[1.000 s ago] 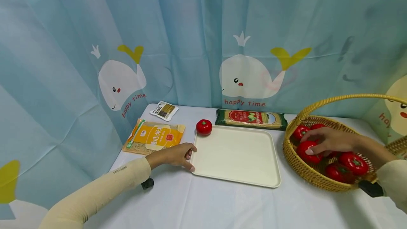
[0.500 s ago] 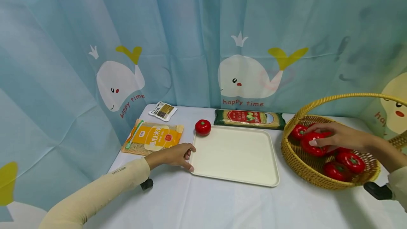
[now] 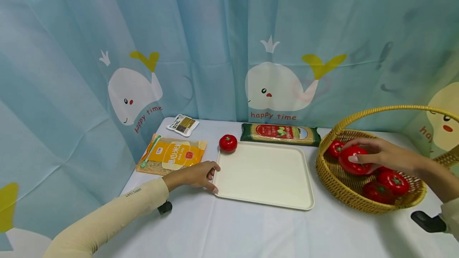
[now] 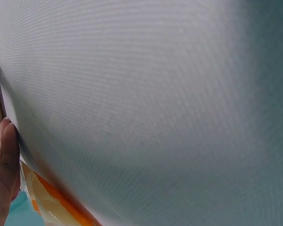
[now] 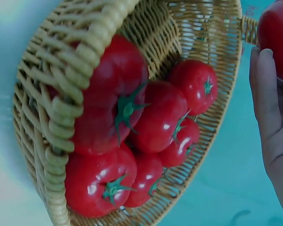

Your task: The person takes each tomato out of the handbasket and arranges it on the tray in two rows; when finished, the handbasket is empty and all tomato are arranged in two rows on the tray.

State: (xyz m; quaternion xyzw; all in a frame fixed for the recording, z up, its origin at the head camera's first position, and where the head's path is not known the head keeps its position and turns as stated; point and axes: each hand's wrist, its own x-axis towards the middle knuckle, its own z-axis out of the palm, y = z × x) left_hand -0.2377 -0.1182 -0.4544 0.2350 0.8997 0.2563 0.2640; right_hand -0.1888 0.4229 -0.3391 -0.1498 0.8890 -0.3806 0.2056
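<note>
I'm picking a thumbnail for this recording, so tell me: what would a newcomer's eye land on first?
Probably the glossy red tomatoes piled in the wicker basket on the right, where the right hand holds a big tomato. Next, likely the off-white tray at centre, with the left hand at its left edge and a lone tomato by its far-left corner.

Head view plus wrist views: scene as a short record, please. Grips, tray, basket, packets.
left grip: holds the cream tray at its left edge
right grip: holds a tomato over the basket
basket: wicker, right of tray, six other tomatoes in sight
lone tomato: at tray's far left corner
packets: green-and-gold pack behind tray; yellow bag left of it; white sachet behind yellow bag
</note>
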